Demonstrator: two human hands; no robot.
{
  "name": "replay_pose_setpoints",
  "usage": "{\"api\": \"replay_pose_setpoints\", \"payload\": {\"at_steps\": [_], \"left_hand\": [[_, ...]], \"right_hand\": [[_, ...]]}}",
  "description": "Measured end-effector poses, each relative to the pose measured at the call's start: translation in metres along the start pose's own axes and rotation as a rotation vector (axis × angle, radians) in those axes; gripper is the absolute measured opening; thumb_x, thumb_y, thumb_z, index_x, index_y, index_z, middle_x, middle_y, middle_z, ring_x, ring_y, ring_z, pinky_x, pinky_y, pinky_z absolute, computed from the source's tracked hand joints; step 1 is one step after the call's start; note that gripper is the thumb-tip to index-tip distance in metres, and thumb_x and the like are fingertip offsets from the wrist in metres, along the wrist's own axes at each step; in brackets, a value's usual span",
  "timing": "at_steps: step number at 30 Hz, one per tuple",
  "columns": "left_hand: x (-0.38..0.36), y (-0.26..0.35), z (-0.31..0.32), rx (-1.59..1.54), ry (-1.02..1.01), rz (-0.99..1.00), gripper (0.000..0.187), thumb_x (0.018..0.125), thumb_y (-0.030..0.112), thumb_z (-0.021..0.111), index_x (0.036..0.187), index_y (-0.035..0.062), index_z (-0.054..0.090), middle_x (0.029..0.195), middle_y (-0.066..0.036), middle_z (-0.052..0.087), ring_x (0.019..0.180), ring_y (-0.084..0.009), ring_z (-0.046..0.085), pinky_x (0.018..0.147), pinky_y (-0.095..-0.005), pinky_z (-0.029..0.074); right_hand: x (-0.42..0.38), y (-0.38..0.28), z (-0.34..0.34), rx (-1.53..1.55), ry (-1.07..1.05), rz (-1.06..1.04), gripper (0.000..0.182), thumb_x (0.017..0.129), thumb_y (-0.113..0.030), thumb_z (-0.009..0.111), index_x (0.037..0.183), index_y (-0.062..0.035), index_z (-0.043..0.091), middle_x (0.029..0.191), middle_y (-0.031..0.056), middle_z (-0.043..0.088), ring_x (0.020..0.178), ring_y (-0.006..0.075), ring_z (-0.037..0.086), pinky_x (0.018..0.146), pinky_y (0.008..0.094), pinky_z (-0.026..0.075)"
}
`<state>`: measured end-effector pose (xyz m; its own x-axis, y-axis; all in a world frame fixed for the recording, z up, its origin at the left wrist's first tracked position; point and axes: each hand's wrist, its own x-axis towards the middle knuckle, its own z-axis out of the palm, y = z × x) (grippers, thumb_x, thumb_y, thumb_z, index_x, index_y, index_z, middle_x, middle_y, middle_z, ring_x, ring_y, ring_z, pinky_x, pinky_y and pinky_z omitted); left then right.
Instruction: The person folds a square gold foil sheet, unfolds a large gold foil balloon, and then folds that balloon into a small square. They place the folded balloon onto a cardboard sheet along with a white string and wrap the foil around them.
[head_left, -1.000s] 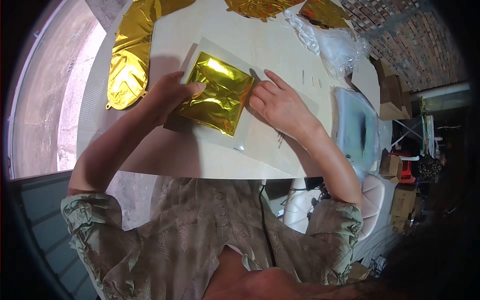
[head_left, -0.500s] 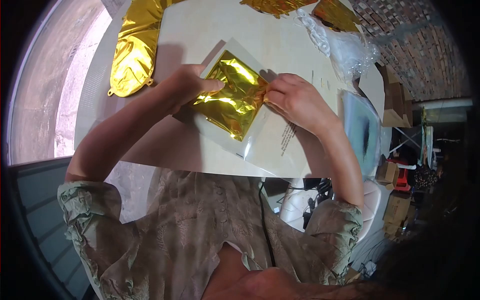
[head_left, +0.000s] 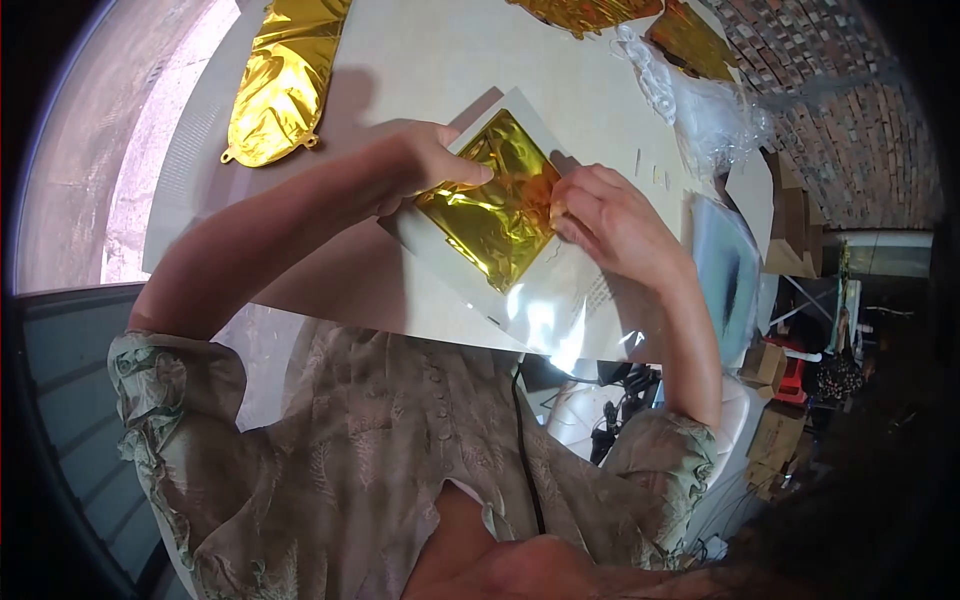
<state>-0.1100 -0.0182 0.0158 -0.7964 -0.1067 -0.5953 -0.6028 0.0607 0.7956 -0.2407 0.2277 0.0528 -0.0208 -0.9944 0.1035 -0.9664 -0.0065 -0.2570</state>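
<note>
A folded gold foil balloon (head_left: 497, 225) lies flat in a clear plastic bag (head_left: 540, 325), over a pale card whose corner shows at the top. My left hand (head_left: 430, 165) grips the packet's left edge, thumb on top of the foil and fingers underneath. At the right edge my right hand (head_left: 612, 222) is closed in a pinch, fingertips right at the foil and the bag. The loose end of the bag spreads toward the table's front edge, with bright glare on it. Farther left lies a long, unfolded gold foil balloon (head_left: 285, 95) with small tabs at its rounded end.
More gold foil pieces (head_left: 590, 12) lie at the table's far side. Beside them is a crumpled heap of clear plastic (head_left: 705, 120). A stack of clear bags (head_left: 722, 270) rests at the table's right edge. Cardboard boxes (head_left: 785, 430) stand on the floor at right.
Both hands and the packet now appear farther right and slightly lower in the view. The bag's loose end now catches strong glare. The long balloon appears higher in the view.
</note>
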Motion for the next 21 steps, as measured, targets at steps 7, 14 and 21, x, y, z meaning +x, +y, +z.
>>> {"api": "replay_pose_setpoints", "payload": {"at_steps": [7, 14, 21], "left_hand": [[-0.001, -0.002, 0.008, -0.192, -0.037, 0.083, 0.037, 0.09, 0.017, 0.074, 0.119, -0.0046, 0.065, 0.104, -0.013, 0.073, 0.085, -0.0178, 0.07, 0.077, -0.0302, 0.055], [-0.001, 0.0, 0.008, -0.083, 0.032, 0.039, 0.036, 0.087, 0.016, 0.076, 0.116, -0.0044, 0.068, 0.101, -0.012, 0.073, 0.084, -0.0161, 0.069, 0.076, -0.0292, 0.054], [0.012, -0.011, 0.01, -0.045, -0.01, 0.112, 0.076, 0.085, 0.027, 0.079, 0.141, -0.0131, 0.046, 0.107, -0.018, 0.07, 0.075, -0.0159, 0.065, 0.059, -0.0296, 0.05]], "right_hand": [[-0.009, -0.014, 0.001, 0.033, -0.073, -0.016, 0.023, 0.081, -0.013, 0.077, 0.1, -0.0051, 0.066, 0.105, 0.0083, 0.062, 0.103, 0.0306, 0.06, 0.09, 0.04, 0.052], [-0.015, -0.013, 0.001, 0.108, -0.045, -0.039, 0.022, 0.081, -0.013, 0.077, 0.098, -0.0052, 0.067, 0.105, 0.0081, 0.063, 0.097, 0.0301, 0.062, 0.085, 0.0396, 0.053], [-0.021, -0.013, 0.01, 0.073, 0.025, -0.097, 0.021, 0.079, -0.013, 0.078, 0.095, -0.0055, 0.067, 0.1, 0.0079, 0.064, 0.094, 0.0305, 0.062, 0.085, 0.0406, 0.053]]}}
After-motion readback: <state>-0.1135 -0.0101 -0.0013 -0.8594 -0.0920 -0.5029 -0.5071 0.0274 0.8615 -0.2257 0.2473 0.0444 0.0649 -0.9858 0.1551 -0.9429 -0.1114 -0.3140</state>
